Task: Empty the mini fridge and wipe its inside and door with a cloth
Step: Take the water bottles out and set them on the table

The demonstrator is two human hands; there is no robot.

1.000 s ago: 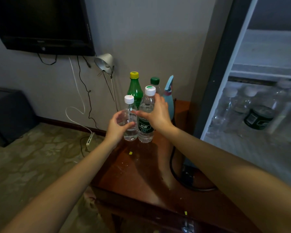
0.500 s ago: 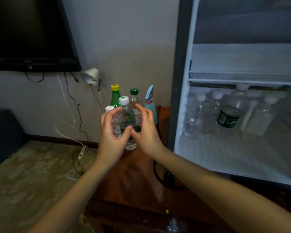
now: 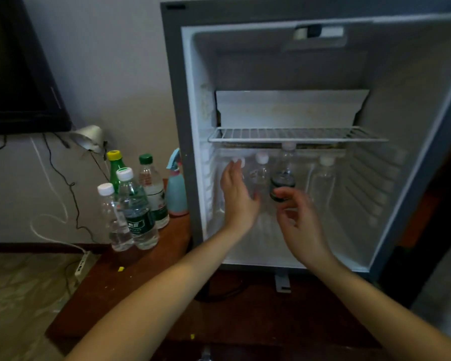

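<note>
Both hands reach across the dark wooden surface (image 3: 141, 287) into the open mini fridge (image 3: 190, 100). My left hand (image 3: 238, 196) is spread wide, fingers straight, holding nothing, its fingertips just beside a white-capped bottle (image 3: 241, 160). My right hand (image 3: 301, 220) hangs beside it, fingers loosely curled and empty. Their tips are close to a dark-labelled bottle (image 3: 283, 181), and I cannot tell whether they touch it. Two more clear bottles (image 3: 323, 183) stand beyond my hands, under the wire shelf (image 3: 297, 134). Left of my left hand, outside the fridge, four bottles (image 3: 138, 212) and a blue spray bottle (image 3: 176, 188) stand on the surface.
</note>
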